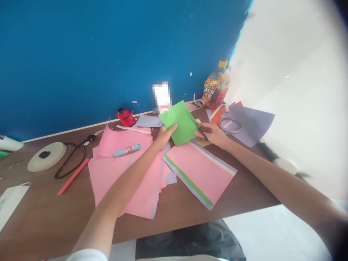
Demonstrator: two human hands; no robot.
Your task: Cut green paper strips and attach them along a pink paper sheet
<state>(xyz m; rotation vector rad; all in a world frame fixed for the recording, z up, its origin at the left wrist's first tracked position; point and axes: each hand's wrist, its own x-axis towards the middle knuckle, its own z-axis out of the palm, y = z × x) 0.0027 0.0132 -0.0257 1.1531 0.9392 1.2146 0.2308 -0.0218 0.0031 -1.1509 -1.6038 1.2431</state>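
Observation:
Raised over the table is a sheet of green paper, its lower left edge pinched between the thumb and fingers of my left hand. My right hand is closed around the handles of dark scissors, whose blades lie along the right edge of the green sheet. Below the hands rests a pink sheet with green, white and lavender strips along its sides. More pink paper is stacked under my left forearm, with a light blue tube on top.
A bottle of drink stands at the back right by lavender paper and a tape roll. A red roll sits near the blue wall. On the left lie a black cable, a red stick and a round pale lid.

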